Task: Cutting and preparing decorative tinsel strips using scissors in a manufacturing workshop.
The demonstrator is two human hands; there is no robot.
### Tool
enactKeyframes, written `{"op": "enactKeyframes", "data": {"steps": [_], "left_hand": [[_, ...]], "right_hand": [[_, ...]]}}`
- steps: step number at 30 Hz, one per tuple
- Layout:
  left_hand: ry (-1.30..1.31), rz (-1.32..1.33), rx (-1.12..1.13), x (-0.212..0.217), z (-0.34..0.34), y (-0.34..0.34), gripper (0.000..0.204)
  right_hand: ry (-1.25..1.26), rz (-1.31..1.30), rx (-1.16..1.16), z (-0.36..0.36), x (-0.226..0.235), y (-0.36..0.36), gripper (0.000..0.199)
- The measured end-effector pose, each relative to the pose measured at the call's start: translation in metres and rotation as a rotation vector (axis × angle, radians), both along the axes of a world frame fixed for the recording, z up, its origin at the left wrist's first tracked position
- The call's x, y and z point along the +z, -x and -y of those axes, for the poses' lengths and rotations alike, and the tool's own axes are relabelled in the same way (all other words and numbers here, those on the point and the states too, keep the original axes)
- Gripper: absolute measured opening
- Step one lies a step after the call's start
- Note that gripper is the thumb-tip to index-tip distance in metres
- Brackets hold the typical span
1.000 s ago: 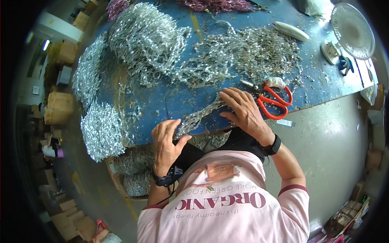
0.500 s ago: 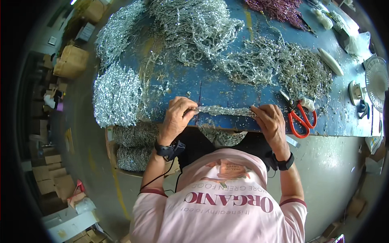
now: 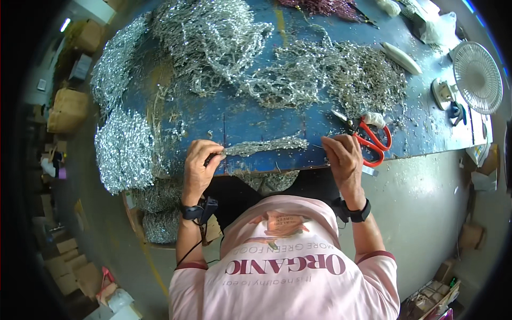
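Pinching one end of a silver tinsel sprig (image 3: 265, 145) lying along the table (image 3: 256, 120) edge, the left hand (image 3: 200, 165) grips; the right hand (image 3: 344, 157), fingers curled, holds the other end. Light, floppy, likely sheds; best held by the ends.

Single head-worn fisheye view, aimed steeply down from above the person's shoulders at the near edge of the blue-painted wooden worktable (image 3: 256, 120); edges curve toward the rim.
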State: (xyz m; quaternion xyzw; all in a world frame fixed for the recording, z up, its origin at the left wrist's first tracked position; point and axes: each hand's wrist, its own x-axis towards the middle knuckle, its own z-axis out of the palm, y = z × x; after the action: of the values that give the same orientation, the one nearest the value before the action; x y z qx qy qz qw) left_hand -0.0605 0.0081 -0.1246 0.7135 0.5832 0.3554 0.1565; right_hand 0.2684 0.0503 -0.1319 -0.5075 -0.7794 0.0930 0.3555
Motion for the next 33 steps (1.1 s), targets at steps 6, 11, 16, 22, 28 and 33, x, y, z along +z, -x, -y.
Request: {"op": "enactKeyframes", "data": {"steps": [6, 11, 16, 22, 28, 33], "left_hand": [[-0.003, -0.029, -0.018, 0.001, -0.002, -0.003, 0.021], [0.03, -0.108, -0.057, 0.016, -0.004, -0.009, 0.028], [-0.122, -0.01, -0.105, 0.02, -0.021, -0.05, 0.027], [-0.202, -0.042, -0.205, 0.004, -0.053, -0.111, 0.021], [-0.181, -0.07, -0.213, -0.005, -0.051, -0.118, 0.019], [-0.241, -0.05, -0.221, -0.007, -0.044, -0.118, 0.021]], "right_hand": [[0.013, -0.041, 0.056, -0.008, -0.005, 0.012, 0.022], [0.067, 0.008, 0.092, -0.009, 0.002, 0.02, 0.02], [0.038, -0.023, 0.093, -0.008, -0.006, 0.02, 0.018], [0.023, -0.03, 0.068, -0.007, -0.008, 0.023, 0.015], [0.012, -0.057, 0.076, -0.006, -0.01, 0.021, 0.016], [0.017, -0.097, 0.097, -0.002, -0.01, 0.016, 0.016]]}}
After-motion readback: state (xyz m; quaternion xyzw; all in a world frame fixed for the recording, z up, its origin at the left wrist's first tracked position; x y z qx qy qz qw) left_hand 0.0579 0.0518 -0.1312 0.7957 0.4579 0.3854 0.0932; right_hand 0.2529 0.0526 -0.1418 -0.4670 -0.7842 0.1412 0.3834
